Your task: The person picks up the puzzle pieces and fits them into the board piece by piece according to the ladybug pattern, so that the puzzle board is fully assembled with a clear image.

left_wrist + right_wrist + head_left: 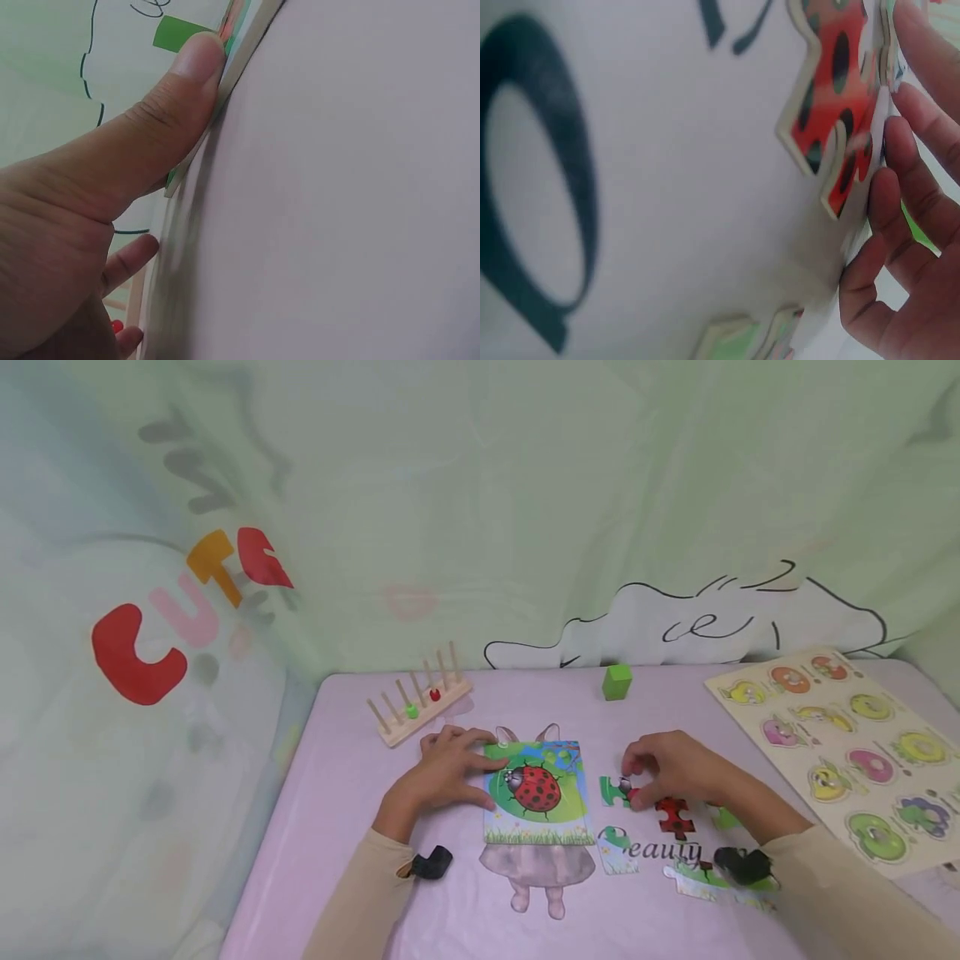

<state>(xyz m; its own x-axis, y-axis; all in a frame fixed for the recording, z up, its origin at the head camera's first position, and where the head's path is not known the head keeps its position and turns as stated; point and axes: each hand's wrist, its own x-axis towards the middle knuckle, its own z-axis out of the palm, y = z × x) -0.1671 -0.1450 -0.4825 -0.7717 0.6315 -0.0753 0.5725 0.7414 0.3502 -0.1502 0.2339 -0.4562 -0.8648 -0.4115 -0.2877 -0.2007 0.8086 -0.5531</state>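
Beige sleeves [356, 889] lie nearest; the left hand [450, 766], fingers spread, touches the ladybug board [536, 789] at its left edge. Just right of it on the surface [300, 827], the right hand [678, 768] pinches a puzzle piece [609, 790].

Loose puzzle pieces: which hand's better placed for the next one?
Probably the right hand: it's right among the puzzle pieces. The left hand is farther off, touching the ladybug picture at its left side.
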